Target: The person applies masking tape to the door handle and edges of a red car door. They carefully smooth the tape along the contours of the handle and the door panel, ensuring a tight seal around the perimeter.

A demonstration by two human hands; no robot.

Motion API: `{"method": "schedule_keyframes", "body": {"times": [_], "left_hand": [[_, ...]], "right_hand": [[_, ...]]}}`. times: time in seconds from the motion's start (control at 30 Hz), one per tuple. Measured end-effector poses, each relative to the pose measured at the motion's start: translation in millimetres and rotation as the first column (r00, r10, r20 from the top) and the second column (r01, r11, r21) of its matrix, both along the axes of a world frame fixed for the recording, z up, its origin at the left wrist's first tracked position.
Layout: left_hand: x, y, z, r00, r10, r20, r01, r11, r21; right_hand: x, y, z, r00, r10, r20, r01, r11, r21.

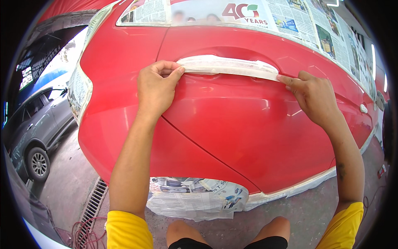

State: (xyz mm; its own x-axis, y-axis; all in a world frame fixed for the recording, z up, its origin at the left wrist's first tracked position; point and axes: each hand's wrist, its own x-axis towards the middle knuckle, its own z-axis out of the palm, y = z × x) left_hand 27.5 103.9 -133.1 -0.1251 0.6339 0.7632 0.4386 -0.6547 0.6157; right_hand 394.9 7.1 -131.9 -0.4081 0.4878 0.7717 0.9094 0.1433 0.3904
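A strip of whitish masking tape (232, 72) stretches between my two hands along the lower edge of a red car's door handle (219, 61), which is covered in the same pale tape. My left hand (158, 85) pinches the strip's left end between thumb and forefinger. At the other end, the fingers of my right hand (313, 95) press together on the tape. Behind the strip is the glossy red door panel (232, 124). From this angle I cannot tell how much of the strip sticks to the handle.
Newspaper (199, 195) taped over the wheel covers the lower left, and more newspaper (331, 29) masks the windows. A grey car (37, 112) stands at left. A floor grate (93, 201) and a red hose (85, 232) lie at lower left.
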Motion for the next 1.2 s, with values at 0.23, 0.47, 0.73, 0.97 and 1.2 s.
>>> {"method": "schedule_keyframes", "body": {"times": [0.23,0.47,0.73,0.97,1.2], "left_hand": [[-3,7,-6,0.999,0.043,-0.016,-0.041,0.995,0.091],[-28,3,5,0.942,0.298,-0.155,-0.239,0.919,0.314],[-28,18,25,0.709,0.585,-0.393,-0.171,0.684,0.709],[1,-5,-17,0.69,0.579,-0.434,-0.104,0.673,0.732],[35,-20,-55,0.509,0.58,-0.636,-0.285,0.811,0.511]], "right_hand": [[-3,-2,0,1.0,0.017,-0.014,-0.016,1.0,0.002],[-4,-3,0,1.0,0.0,-0.005,0.0,1.0,-0.003],[-4,-3,-4,0.999,-0.046,-0.019,0.045,0.999,-0.021],[3,-8,-7,0.998,-0.054,0.025,0.054,0.998,-0.015],[7,-2,-8,0.996,-0.08,0.032,0.081,0.996,-0.041]]}}
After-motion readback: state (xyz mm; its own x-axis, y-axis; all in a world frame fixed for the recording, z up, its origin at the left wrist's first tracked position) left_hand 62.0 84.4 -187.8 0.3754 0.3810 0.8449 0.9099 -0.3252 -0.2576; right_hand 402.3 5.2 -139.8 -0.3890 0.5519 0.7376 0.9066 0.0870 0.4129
